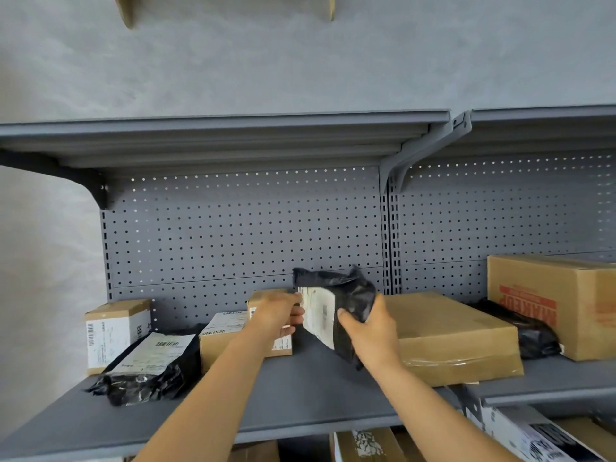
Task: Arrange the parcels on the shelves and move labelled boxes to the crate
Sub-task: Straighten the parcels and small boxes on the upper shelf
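A black plastic parcel (pixel 346 295) with a white shipping label stands upright above the grey shelf (pixel 300 395). My left hand (pixel 278 313) grips its left edge by the label. My right hand (pixel 370 331) grips its right side from below. Behind my left hand stands a small labelled cardboard box (pixel 263 296), partly hidden. Another labelled box (pixel 223 341) sits left of it. At the far left are a labelled box (pixel 116 331) and a flat black parcel (pixel 150 365) with a label lying in front of it.
A wide flat cardboard box (pixel 450 338) lies right of my hands. A large printed carton (pixel 560 301) stands far right, with a black bag (pixel 530 335) wedged beside it. A perforated back panel (pixel 233 235) and an upper shelf (pixel 216 135) bound the bay. More boxes (pixel 533 435) sit below.
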A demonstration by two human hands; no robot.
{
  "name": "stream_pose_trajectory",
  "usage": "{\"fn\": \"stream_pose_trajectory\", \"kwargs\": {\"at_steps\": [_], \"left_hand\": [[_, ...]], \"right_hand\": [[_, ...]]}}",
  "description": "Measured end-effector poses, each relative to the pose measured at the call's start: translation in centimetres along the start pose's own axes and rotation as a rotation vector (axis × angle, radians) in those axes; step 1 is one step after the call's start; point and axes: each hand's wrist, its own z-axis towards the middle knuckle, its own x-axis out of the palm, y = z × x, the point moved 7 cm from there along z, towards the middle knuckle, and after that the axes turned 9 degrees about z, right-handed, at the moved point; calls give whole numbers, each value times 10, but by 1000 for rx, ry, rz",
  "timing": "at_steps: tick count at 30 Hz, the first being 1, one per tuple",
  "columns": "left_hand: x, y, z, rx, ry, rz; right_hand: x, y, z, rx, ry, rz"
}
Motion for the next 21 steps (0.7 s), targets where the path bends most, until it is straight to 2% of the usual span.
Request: {"fn": "stream_pose_trajectory", "kwargs": {"at_steps": [5,8,11,14,17,21], "left_hand": [[14,37,-12,-175,193,-114],[33,38,-18,-175,343,-333],[42,33,-20,-122,352,-393],[47,32,-22,-113,322,-471],[44,26,-22,-61,292,-530],[29,13,-26,90,279,-503]], "right_hand": [[-1,-17,5,284,-51,508],[-1,-23,-3,383,-36,703],[-5,-23,-13,456,6,841],[-7,-20,-18,520,117,869],[-19,-9,-14,456,176,837],[-47,-3,-5,380,195,619]]}}
